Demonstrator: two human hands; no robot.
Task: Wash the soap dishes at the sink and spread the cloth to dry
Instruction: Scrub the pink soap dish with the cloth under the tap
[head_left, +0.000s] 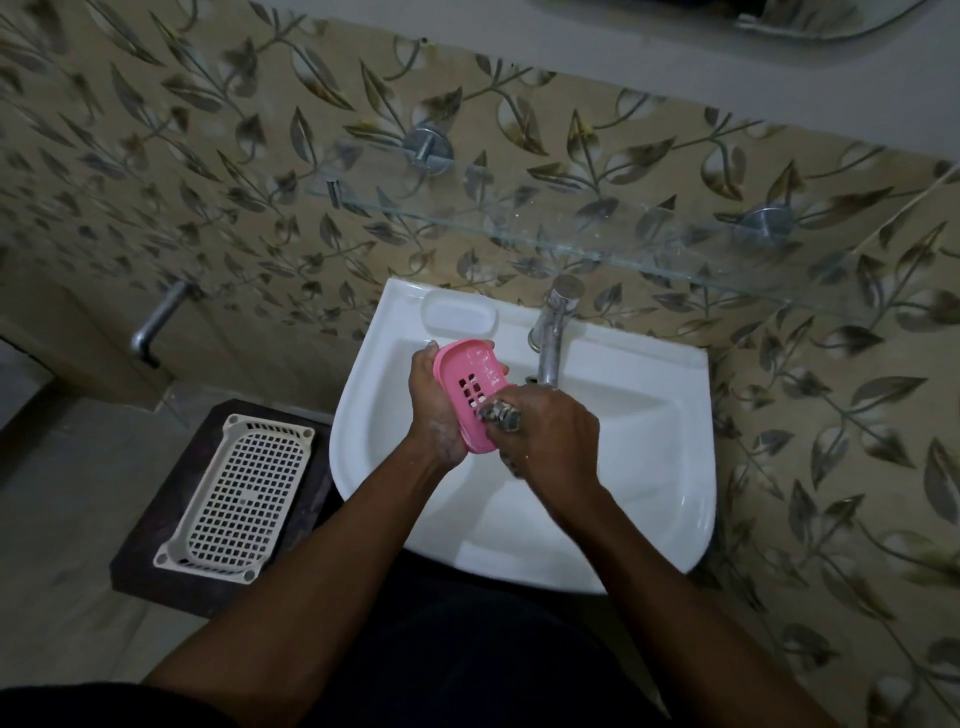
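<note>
Forearms over sink (675, 405); left hand (436, 415) fingers clamp pink soap dish (470, 384), right hand (550, 431) fingers clamp cloth (498, 414); tap (550, 338) behind.

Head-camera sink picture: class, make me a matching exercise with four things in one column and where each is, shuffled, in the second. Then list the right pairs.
Things
1. pink soap dish
2. cloth
3. cream basket
4. tap

Places
A. on the dark stand to the left of the sink
B. at the back rim of the sink
C. in the left hand
D. bunched in the right hand

Pairs: 1-C, 2-D, 3-A, 4-B
</note>
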